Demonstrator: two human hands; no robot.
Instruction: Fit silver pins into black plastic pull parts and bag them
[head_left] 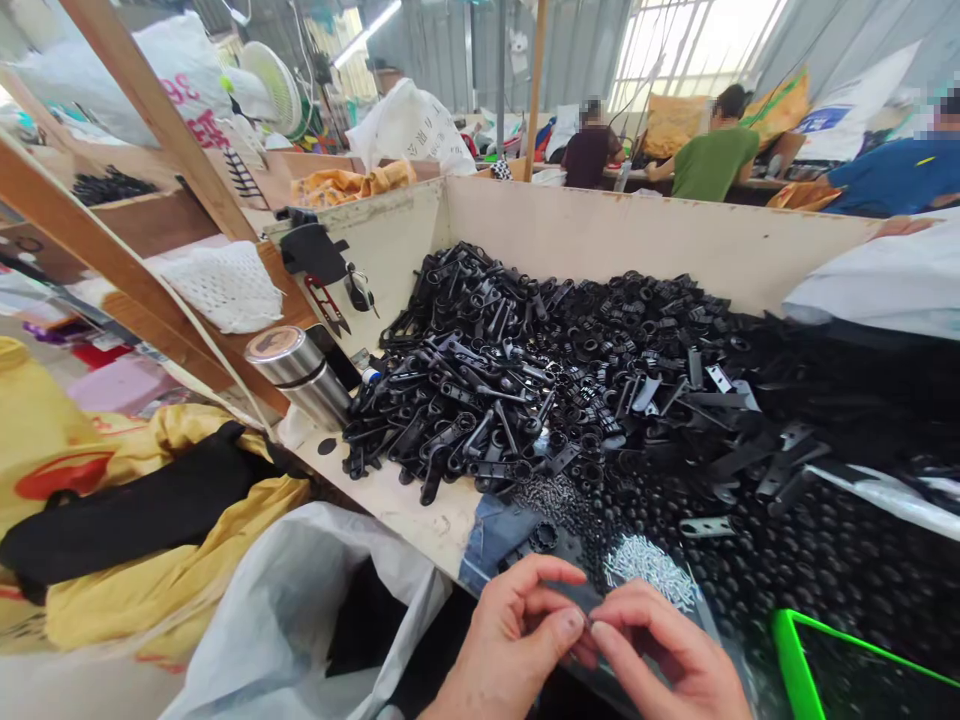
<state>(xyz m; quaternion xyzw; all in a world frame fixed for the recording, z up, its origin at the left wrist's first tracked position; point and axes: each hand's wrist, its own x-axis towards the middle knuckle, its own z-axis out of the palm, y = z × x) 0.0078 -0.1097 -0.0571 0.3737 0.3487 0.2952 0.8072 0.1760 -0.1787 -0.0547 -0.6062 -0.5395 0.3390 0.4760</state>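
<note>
At the bottom centre my left hand (517,635) and my right hand (664,650) meet, fingertips pinched together around something too small to make out. Just beyond them lies a heap of silvery pins (651,570), with a patch of small dark metal pieces (551,497) to its left. A black ring-ended part (543,538) rests on the blue cloth (487,535) near my left hand. Farther back is a big pile of black plastic handles (457,400). Many round black pieces (840,560) spread out to the right.
A green-rimmed tray (796,665) stands at the lower right. At the left are a steel flask (304,375), red-handled snips (328,305) and an open white sack (300,590). Wooden walls (637,225) enclose the bench; several people sit beyond.
</note>
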